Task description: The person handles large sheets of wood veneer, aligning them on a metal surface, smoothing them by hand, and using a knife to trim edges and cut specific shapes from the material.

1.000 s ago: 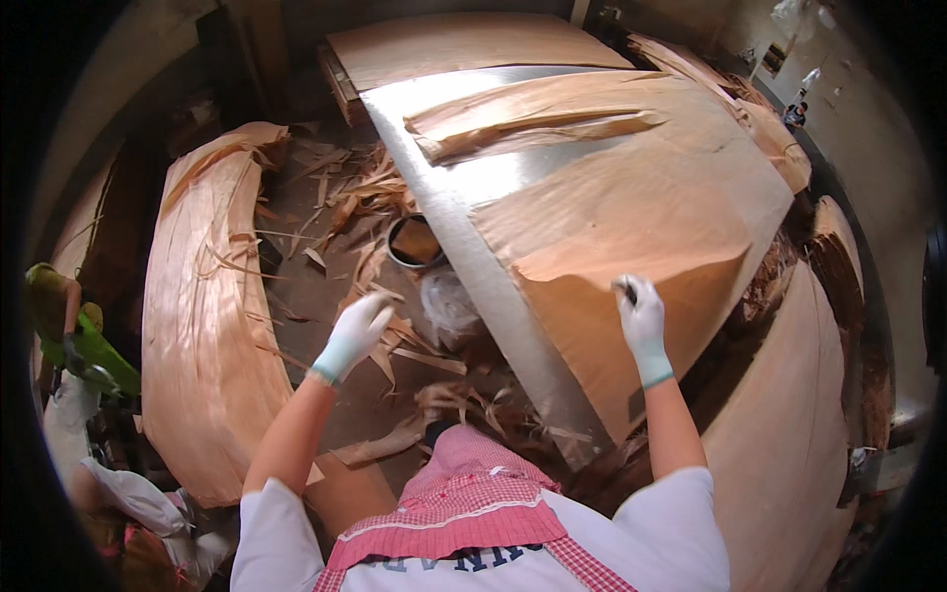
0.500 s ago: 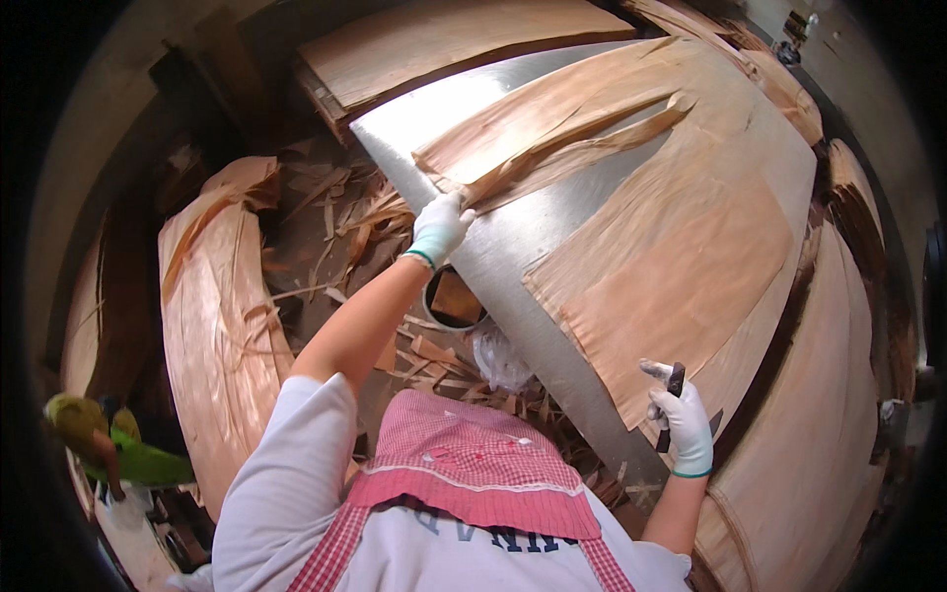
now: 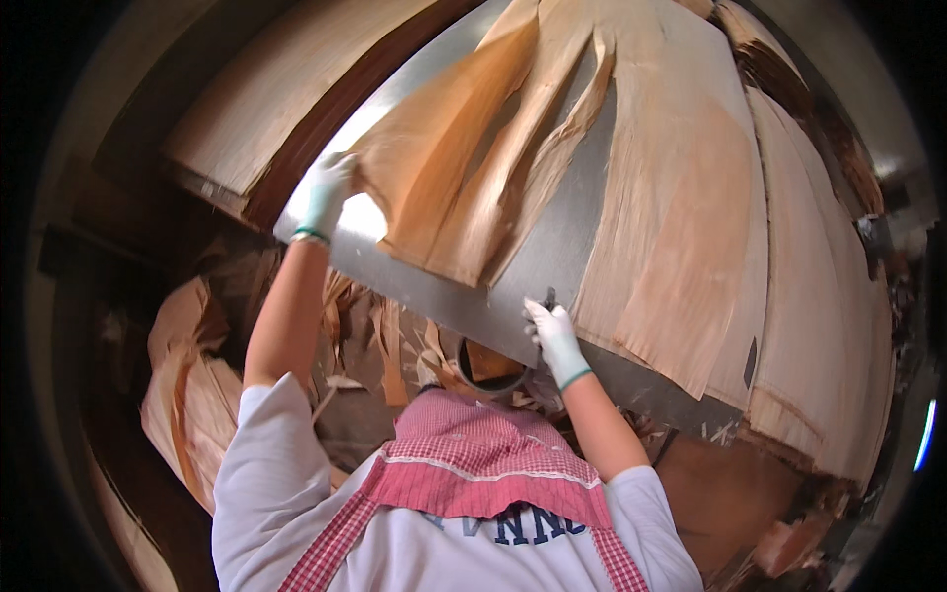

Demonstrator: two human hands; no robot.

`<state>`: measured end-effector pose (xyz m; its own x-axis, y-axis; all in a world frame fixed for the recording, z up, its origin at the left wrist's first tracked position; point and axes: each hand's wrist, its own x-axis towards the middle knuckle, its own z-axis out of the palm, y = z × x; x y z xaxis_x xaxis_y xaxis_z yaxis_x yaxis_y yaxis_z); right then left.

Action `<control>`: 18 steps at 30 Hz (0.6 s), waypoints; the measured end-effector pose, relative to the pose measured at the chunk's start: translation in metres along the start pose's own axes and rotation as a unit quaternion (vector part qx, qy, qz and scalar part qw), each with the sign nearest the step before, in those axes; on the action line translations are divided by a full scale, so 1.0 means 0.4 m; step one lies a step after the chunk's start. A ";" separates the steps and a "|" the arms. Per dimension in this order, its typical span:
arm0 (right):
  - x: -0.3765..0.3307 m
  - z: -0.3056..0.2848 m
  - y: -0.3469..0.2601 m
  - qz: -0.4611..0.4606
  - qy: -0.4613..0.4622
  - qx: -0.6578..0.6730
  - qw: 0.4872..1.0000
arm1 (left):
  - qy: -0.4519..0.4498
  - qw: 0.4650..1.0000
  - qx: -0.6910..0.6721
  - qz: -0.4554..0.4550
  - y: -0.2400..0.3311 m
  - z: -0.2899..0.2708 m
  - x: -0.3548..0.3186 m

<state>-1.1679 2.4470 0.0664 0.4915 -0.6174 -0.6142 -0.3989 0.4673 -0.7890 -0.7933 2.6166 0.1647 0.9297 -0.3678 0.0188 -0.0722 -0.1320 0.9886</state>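
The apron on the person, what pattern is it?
The apron is red-and-white checked, with a white trim line across it. The head view shows it best, just below the gloved hands.

Grey metal table [image 3: 552,247] (sheen at left) carries split veneer sheets [image 3: 681,227], overlapping.

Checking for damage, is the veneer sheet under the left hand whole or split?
Split: the veneer sheet fans into separate strips, grey table showing between them.

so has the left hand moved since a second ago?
Yes. The left hand went from the scrap pile up onto the metal table, now gripping a veneer sheet.
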 end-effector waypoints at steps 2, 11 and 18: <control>0.067 0.119 -0.032 0.005 0.059 0.004 0.998 | 0.003 0.999 -0.039 -0.005 0.022 -0.097 0.066; 0.188 0.239 0.003 -0.098 0.132 -0.218 0.962 | 0.018 0.995 -0.089 -0.051 -0.136 -0.354 0.174; -0.049 0.142 -0.290 -0.158 0.158 0.057 0.973 | 0.003 0.976 -0.092 -0.195 -0.398 -0.393 0.206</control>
<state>-1.0873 2.4409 0.1692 0.3051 -0.8974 -0.3189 -0.1689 0.2785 -0.9455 -0.6486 2.7520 0.0323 0.8756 -0.3165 -0.3649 0.3538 -0.0939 0.9306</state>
